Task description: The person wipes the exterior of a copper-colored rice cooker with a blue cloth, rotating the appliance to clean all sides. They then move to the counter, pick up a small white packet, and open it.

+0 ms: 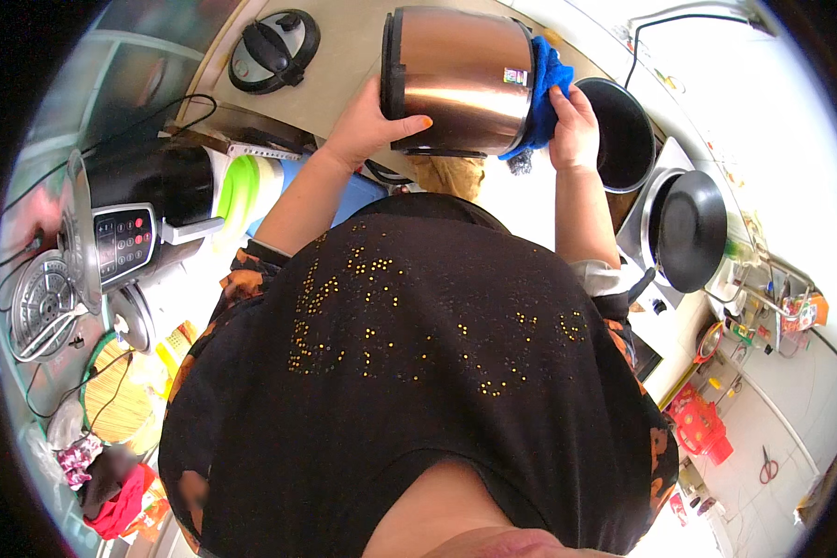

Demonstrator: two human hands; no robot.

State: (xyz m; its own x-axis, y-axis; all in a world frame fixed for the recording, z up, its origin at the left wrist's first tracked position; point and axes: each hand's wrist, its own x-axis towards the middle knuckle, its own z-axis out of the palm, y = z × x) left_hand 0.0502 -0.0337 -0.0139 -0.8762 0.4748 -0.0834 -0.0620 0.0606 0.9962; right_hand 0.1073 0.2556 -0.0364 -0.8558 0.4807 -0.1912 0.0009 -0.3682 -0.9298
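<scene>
A copper-coloured electric pressure cooker body [460, 84] lies on its side at the counter's edge. My left hand [373, 125] grips its black rim at the left end, thumb along the metal side. In my right hand [575, 129] is a blue cloth [547, 97], pressed against the cooker's right end. The cooker's black lid [273, 52] rests on the counter to the left. Close to the right of my right hand stands a dark round inner pot [617, 132].
A wok [690, 230] sits over the stove at the right. Another pressure cooker [146, 209] with a control panel stands at the left. Below it are a steamer rack [45, 293] and a steel lid [132, 317]. Scissors [768, 466] hang at the lower right.
</scene>
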